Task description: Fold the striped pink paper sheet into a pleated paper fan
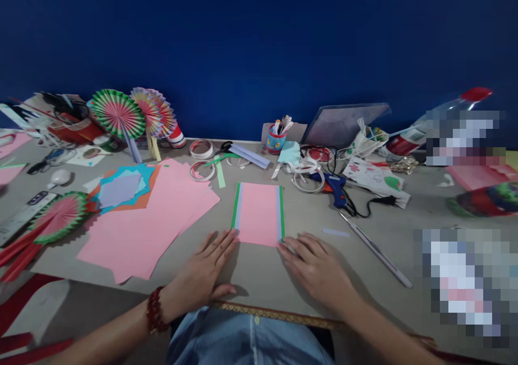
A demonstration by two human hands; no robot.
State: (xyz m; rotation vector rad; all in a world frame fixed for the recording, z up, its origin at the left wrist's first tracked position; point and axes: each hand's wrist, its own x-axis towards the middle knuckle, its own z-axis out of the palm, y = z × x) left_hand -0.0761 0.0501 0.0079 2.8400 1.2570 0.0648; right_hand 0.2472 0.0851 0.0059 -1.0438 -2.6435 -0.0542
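Observation:
A pink sheet of paper [259, 214] lies flat on the table in front of me, with a green and a lavender strip along each of its long sides. My left hand [210, 260] rests palm down, fingers stretched out, its fingertips touching the sheet's lower left corner. At the lower right corner the fingertips of my right hand [309, 260] touch the paper, that hand lying flat too. Neither hand holds anything. Right of my right hand lies a grey craft knife [376, 250], and a small lavender paper strip [335, 232] sits beside it.
Pink sheets [137, 230] topped with coloured paper pieces [121, 190] spread to the left. Pleated paper fans [118, 113] stand behind them. Tape rolls [201, 149], a pen cup [276, 138], a blue glue gun [335, 187] and a plastic bottle [408, 138] line the back.

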